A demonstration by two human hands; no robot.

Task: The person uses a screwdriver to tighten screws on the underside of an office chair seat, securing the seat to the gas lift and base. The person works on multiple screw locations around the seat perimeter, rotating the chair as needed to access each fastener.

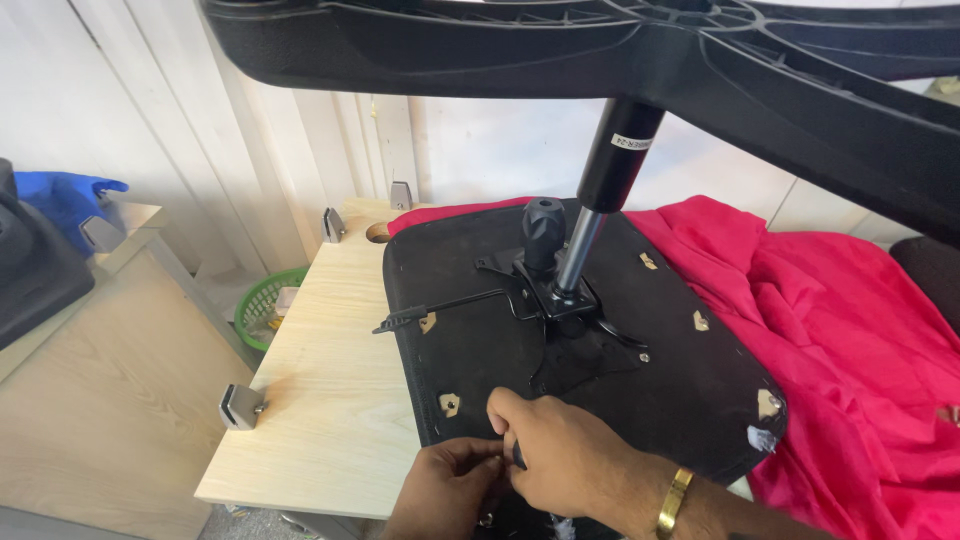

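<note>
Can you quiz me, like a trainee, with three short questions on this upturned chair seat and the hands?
1. True or false: both hands are at the near edge of the black seat.
2. What colour is the cloth beside the seat? A blue, B red, C white.
3. Fill in: the right hand wears a gold ____ at the wrist.

Key: 1 true; 2 B; 3 bangle.
</note>
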